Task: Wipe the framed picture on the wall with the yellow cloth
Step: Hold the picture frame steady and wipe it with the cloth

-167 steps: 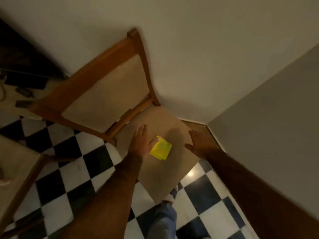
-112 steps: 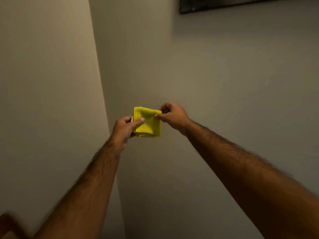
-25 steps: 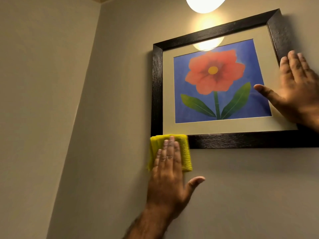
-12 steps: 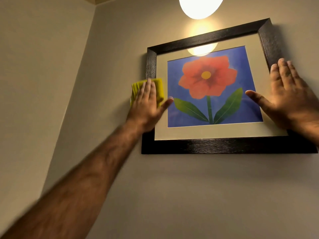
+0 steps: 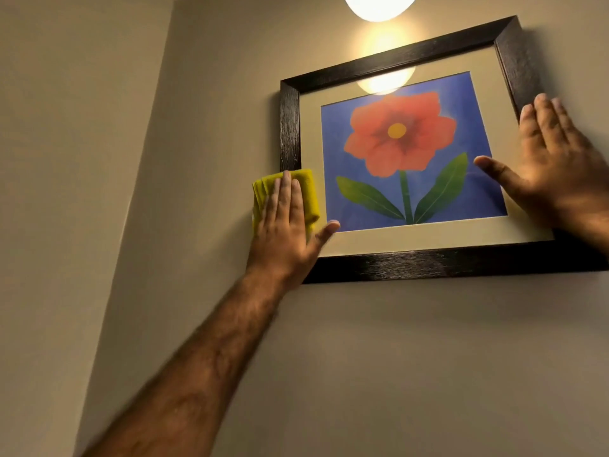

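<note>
The framed picture (image 5: 400,150) hangs on the wall: a black frame, a cream mat and a red flower on blue. My left hand (image 5: 286,232) lies flat on the folded yellow cloth (image 5: 308,192), pressing it against the lower part of the frame's left side. The cloth shows above and beside my fingers; my thumb points toward the mat. My right hand (image 5: 557,173) rests flat with fingers spread on the picture's right side, covering part of the mat and frame and holding nothing.
A lit round lamp (image 5: 379,4) hangs above the picture and is mirrored in the glass. The room corner (image 5: 145,136) runs down to the left of the frame. Bare beige wall (image 5: 412,357) lies below the picture.
My left hand has slid the yellow cloth down the frame's left side, from its upper part half a second ago to its lower part. My right hand has stayed on the right side.
</note>
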